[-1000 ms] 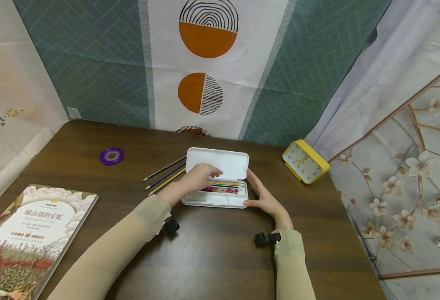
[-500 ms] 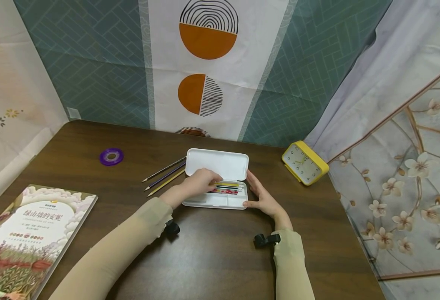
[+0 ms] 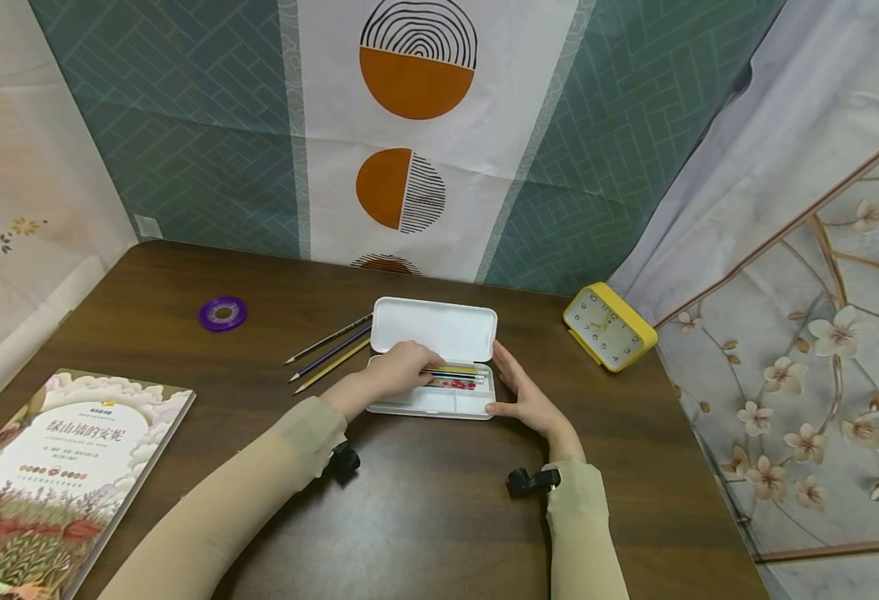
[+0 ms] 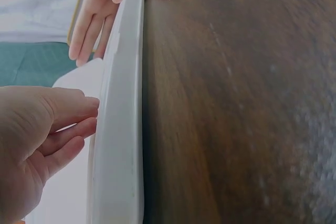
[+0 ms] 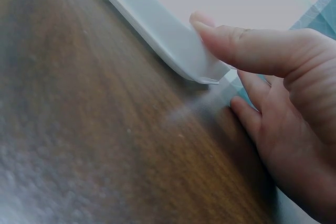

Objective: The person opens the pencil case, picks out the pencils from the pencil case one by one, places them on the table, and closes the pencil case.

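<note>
A white pencil case lies on the table with its lid raised at the back. Inside are several pencils, among them yellow, dark and red-patterned ones. My left hand reaches into the case's left part, its fingertips down at the pencils. Whether they pinch one is hidden; the left wrist view shows thumb and fingers bent close together behind the case wall. My right hand steadies the case's right end, thumb at the front corner and straight fingers spread along the side up to the lid.
A dark, a purple and a yellow pencil lie left of the case. Farther left is a purple ring-shaped disc. A picture-covered book lies at the left front of the brown table. A yellow clock stands at the right.
My left hand has come down from above the case to its pencils, its fingers closing in toward them. The right hand has stayed at the case's right end.
</note>
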The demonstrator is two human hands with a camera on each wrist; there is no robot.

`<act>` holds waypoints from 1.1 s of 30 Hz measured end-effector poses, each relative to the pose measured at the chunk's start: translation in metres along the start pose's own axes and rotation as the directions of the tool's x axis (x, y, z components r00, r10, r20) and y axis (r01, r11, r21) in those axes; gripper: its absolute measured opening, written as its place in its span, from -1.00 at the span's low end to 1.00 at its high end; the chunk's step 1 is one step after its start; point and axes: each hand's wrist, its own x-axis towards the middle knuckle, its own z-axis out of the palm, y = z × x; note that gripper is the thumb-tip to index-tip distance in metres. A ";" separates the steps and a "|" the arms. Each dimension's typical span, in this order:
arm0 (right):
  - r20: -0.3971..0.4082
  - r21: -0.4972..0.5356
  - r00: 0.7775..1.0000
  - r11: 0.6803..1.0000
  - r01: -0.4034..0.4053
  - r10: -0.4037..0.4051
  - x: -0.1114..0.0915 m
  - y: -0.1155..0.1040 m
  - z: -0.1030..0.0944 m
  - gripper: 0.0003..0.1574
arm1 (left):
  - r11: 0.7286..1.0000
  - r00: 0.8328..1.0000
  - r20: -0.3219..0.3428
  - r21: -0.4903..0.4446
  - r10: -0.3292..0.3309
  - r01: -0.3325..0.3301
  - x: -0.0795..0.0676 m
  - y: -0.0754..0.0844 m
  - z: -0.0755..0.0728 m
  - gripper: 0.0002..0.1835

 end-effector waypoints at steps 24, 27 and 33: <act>-0.016 -0.020 1.000 1.000 0.023 -0.023 0.007 0.031 -0.004 0.35 | 0.999 1.000 0.008 0.052 -0.009 0.009 0.005 0.000 0.002 -0.74; -0.017 -0.021 1.000 1.000 0.021 -0.021 0.007 0.031 -0.004 0.35 | 0.999 1.000 0.011 0.047 -0.020 0.020 0.006 0.001 0.002 -0.73; -0.017 -0.027 1.000 1.000 0.017 -0.017 0.007 0.031 -0.005 0.35 | 0.998 1.000 -0.014 0.056 -0.019 0.020 0.007 0.003 0.002 -0.74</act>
